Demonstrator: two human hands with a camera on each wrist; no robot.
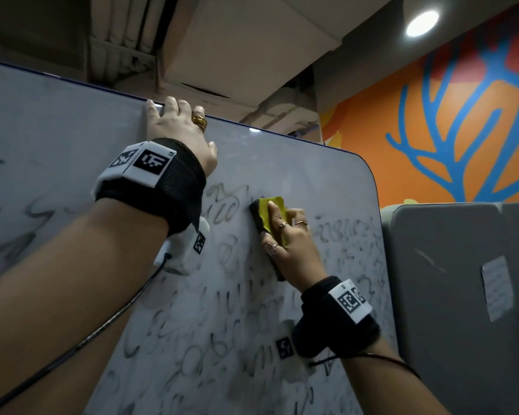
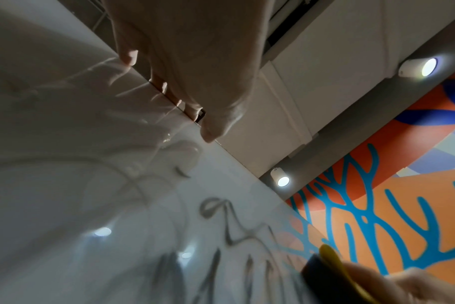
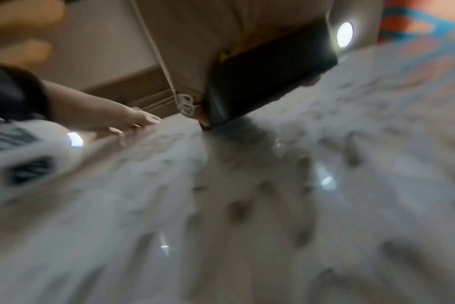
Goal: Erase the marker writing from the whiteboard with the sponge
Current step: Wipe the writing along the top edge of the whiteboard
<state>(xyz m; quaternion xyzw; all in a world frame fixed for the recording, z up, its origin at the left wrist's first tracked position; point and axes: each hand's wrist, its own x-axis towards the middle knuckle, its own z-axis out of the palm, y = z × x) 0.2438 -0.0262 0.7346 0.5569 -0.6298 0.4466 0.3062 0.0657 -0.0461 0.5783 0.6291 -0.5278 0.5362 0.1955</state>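
Sponge (image 1: 268, 218), yellow-backed with its dark face flat against the whiteboard (image 1: 327, 181), is pressed there by the right hand (image 1: 291, 244), whose fingers lie mostly straight across the yellow back while the thumb side wraps the sponge's lower edge (the right wrist view, badly blurred, shows only the dark face meeting the board). The left hand (image 1: 182, 128) has its fingers curled over the whiteboard's top edge, thumb resting on the front face, evidently steadying the panel.

The step in hand looks like the wiping itself, early on: the sponge sits at the upper part of the marker writing (image 1: 222, 319), and grey looping script covers the surface below and to both sides of it, much of it smeared rather than gone. The next move probably calls for firm, overlapping strokes down and across the script, with the left hand keeping the board from rocking under the pressure.

Little stands in the way on the board itself. The left forearm and its wrist-camera cable (image 1: 126, 307) cross the writing at lower left and would need to shift for that patch to be reached. Beyond the board's rounded right corner stand a grey padded panel (image 1: 450, 280) and an orange wall mural (image 1: 450, 121) with blue branching shapes; a ceiling light (image 1: 422, 23) glares overhead.
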